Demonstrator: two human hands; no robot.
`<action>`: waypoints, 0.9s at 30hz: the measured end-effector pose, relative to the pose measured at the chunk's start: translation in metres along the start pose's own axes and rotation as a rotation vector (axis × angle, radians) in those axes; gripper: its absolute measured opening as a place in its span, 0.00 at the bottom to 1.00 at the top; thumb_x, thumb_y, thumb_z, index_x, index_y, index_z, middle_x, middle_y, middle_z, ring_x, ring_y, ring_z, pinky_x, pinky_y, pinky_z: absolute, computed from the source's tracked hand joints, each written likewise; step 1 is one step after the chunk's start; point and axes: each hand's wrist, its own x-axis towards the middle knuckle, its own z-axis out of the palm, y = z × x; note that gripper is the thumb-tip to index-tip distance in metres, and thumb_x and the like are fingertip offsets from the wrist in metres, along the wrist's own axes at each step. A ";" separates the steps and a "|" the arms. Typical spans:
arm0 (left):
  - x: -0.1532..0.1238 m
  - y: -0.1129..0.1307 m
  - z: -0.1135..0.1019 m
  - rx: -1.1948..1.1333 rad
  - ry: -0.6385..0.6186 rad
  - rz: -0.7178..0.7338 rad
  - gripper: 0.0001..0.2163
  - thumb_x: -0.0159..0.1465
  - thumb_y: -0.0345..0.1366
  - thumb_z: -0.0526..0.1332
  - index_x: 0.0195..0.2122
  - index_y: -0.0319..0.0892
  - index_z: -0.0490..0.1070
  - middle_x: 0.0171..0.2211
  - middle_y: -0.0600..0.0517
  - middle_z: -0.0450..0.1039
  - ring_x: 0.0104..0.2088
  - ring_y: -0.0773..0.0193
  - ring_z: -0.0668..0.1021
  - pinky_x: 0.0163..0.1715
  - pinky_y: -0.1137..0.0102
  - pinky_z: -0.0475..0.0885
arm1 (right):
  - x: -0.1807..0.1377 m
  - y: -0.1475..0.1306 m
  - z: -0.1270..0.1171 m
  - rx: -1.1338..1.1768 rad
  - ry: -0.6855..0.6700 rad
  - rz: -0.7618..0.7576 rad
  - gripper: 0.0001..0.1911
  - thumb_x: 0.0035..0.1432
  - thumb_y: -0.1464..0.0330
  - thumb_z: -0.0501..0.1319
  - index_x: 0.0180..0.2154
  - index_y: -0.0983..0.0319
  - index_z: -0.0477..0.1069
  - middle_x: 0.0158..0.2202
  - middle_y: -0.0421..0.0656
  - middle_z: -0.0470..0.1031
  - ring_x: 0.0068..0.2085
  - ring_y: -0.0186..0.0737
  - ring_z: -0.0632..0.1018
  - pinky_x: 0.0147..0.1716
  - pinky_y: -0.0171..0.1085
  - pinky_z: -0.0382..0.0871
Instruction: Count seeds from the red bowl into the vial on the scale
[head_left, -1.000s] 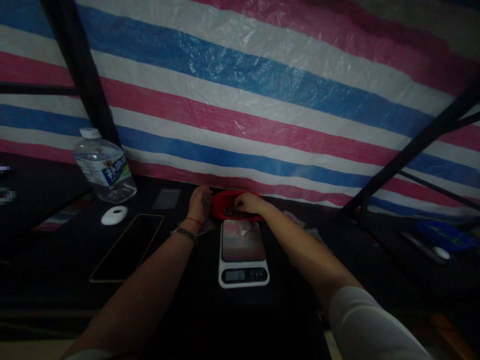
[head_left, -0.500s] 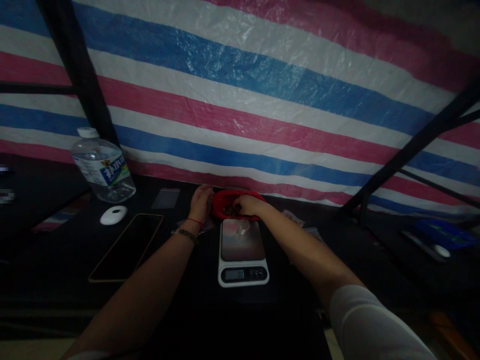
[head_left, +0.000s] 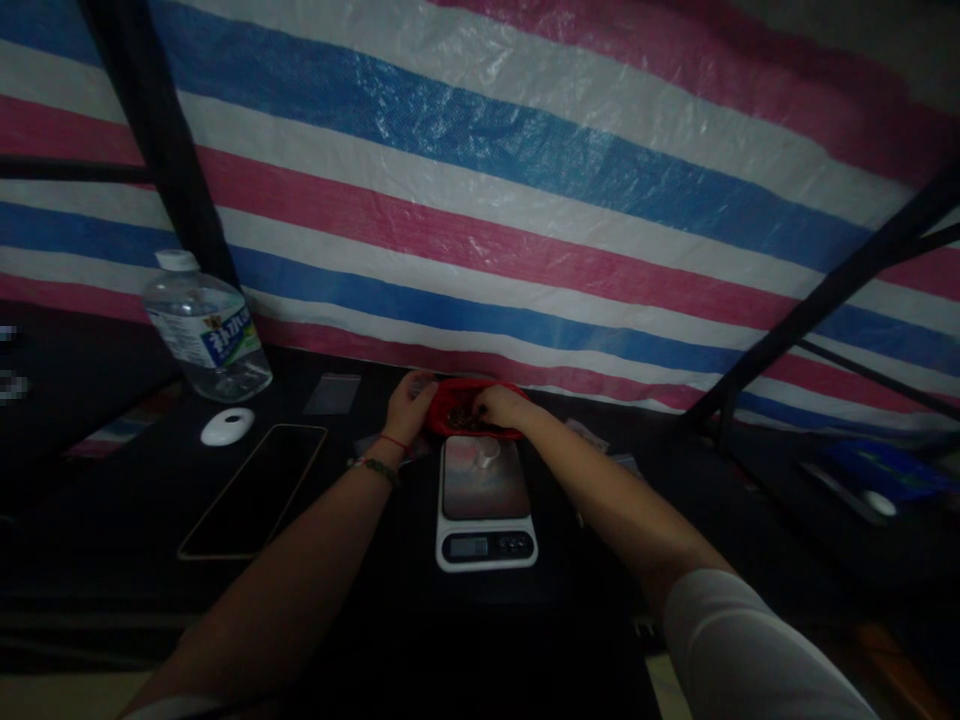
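Right hand (head_left: 501, 408) is being held inside a red container (head_left: 459, 388), fingers curled among small dark pieces (head_left: 459, 416); whether any are being gripped cannot be told. At the container's left edge, the left hand (head_left: 409, 408) is being rested half-curled, its hold on the rim unclear. Behind, reach is being limited by a striped sheet (head_left: 480, 250); in front, by a scale (head_left: 486, 556) on which a small clear cup (head_left: 487, 455) is being supported. Leftward, the dark table (head_left: 697, 490) is being taken up by a phone (head_left: 255, 490); rightward, more room is being offered.
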 end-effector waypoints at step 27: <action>-0.006 0.013 0.004 -0.126 0.099 -0.092 0.13 0.49 0.38 0.65 0.36 0.41 0.72 0.33 0.50 0.73 0.33 0.64 0.74 0.35 0.70 0.70 | -0.089 -0.058 -0.043 0.259 0.150 -0.151 0.09 0.54 0.77 0.60 0.37 0.64 0.77 0.39 0.45 0.77 0.40 0.36 0.74 0.42 0.33 0.64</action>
